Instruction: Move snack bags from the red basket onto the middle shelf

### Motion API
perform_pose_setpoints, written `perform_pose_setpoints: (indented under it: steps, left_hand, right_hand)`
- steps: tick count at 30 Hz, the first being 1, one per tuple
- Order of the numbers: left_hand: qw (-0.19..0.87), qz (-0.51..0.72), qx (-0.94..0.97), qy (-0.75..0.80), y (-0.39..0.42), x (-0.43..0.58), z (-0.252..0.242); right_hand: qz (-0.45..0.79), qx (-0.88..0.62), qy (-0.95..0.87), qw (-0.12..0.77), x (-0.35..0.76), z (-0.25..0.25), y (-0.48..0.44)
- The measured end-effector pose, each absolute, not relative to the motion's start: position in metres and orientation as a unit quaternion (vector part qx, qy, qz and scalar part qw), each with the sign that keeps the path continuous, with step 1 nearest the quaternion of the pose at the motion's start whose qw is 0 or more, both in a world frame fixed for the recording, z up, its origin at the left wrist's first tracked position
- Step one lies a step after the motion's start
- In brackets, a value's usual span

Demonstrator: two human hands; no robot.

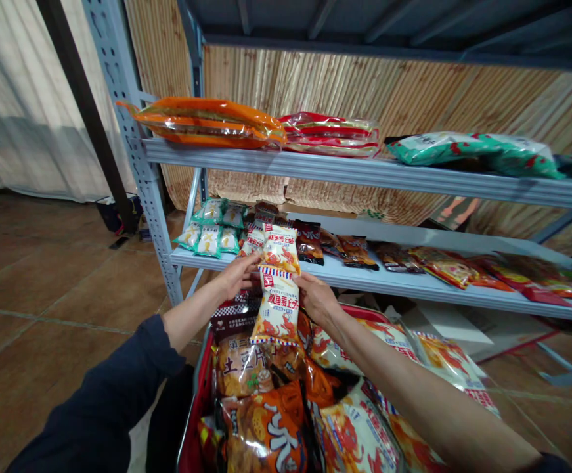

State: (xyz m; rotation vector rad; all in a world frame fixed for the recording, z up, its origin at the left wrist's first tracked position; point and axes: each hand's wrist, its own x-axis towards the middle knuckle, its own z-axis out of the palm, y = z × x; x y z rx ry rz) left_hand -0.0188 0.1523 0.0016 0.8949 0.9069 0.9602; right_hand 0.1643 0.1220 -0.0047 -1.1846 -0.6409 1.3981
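Both my hands hold a hanging strip of white snack packets with red print (279,289) between the lower shelf and a red basket. My left hand (236,274) grips the strip's left edge near its upper packet. On the right edge, at the lower packet, my right hand (316,297) pinches it. The top packet leans against the lower shelf (364,279). Below the strip, the red basket (198,394) is heaped with orange, brown and white snack bags.
The lower shelf carries green-and-white packets (213,231) at the left and dark and red bags (354,251) to the right. The upper shelf (345,169) holds orange, red and green bags. Blue metal uprights (140,164) frame the rack. Tiled floor lies to the left.
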Motion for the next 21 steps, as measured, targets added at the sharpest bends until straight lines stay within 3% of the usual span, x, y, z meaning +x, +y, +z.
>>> perform_pose_setpoints:
  steps: [7,21]
  left_hand:
    - [0.692,0.442,0.452,0.349,0.121,0.006,0.003]
    - [0.653,0.518,0.43,0.347,0.167,0.047,-0.007]
  right_hand:
    - [0.541,-0.516,-0.28,0.602,0.168,-0.004,0.135]
    - [0.54,-0.484,-0.296,0.622,0.187,-0.002,0.167]
